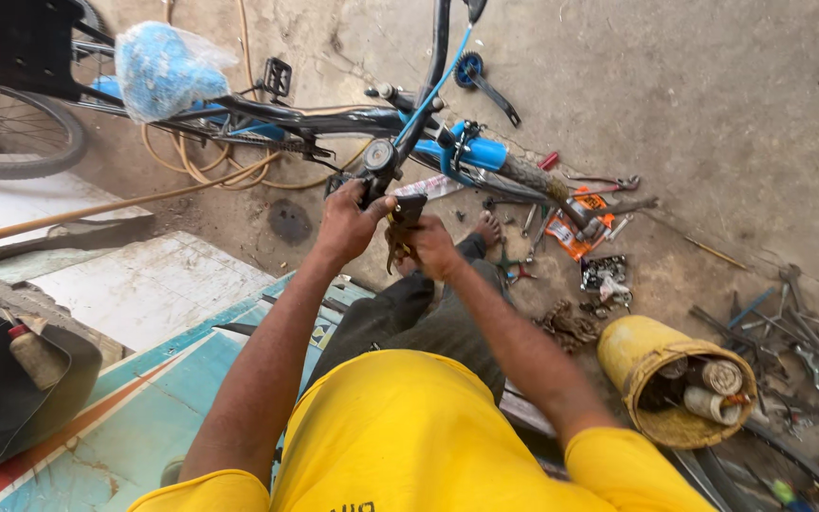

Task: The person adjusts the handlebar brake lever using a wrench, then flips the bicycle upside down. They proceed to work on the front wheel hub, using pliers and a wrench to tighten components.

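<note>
We see the bicycle [334, 118] lying across the floor [694, 85] ahead of us, its wrapped saddle [163, 68] to the left and its rear wheel [11, 133] further left. Our left hand [348, 223] and right hand [428, 245] meet just before the frame, with the pliers [402, 228] between them. The bucket [675, 379] stands to our right, rolls inside it. Loose tools [789, 322] lie scattered beyond it, further right. A hose [210, 171] coils behind the frame.

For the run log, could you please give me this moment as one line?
left hand: grips handlebar end | right hand: holds pliers at it | bike: lying on ground | bucket: at right
</note>
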